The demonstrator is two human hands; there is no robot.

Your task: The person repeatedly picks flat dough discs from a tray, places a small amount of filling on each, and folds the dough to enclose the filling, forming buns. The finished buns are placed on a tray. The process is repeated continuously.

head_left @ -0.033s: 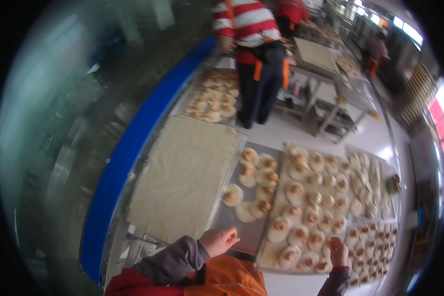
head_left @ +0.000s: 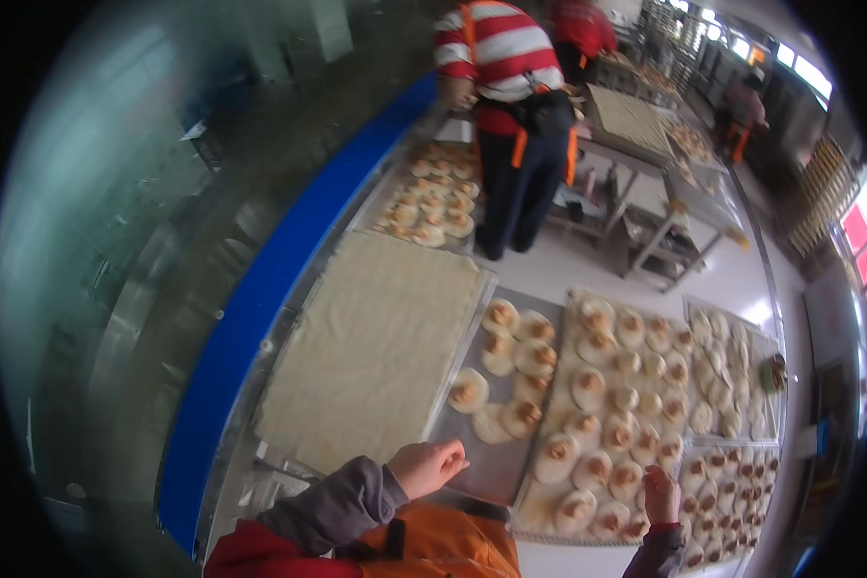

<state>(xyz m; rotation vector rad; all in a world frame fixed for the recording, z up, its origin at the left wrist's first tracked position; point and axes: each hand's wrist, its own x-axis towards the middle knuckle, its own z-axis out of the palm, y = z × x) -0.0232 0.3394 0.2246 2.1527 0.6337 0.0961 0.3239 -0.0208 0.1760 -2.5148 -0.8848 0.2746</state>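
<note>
My left hand (head_left: pixel 428 469) hangs over the near end of a bare metal tray (head_left: pixel 496 472), its fingers curled together at the tips. Whatever they may hold is too small to make out. My right hand (head_left: pixel 661 494) is at the near right corner of a cloth-lined tray (head_left: pixel 527 512), fingers bent inward and partly hidden. On that lined tray lie rows of pale flat dough rounds (head_left: pixel 556 458), many topped with brown filling. Several filled dough rounds (head_left: pixel 468 391) also rest on the metal tray, some overlapping.
A pale cloth (head_left: pixel 371 332) covers a tray at left, beside a blue belt edge (head_left: pixel 246 289). More dough trays stand at right (head_left: pixel 732 501) and far left (head_left: pixel 429 207). A co-worker in a striped shirt (head_left: pixel 511 48) bends over the far table; a metal stand (head_left: pixel 669 236) is behind.
The whole view has shifted slightly, so trays and co-worker appear a little farther right and lower. Both my hands keep nearly the same place and pose in the picture.
</note>
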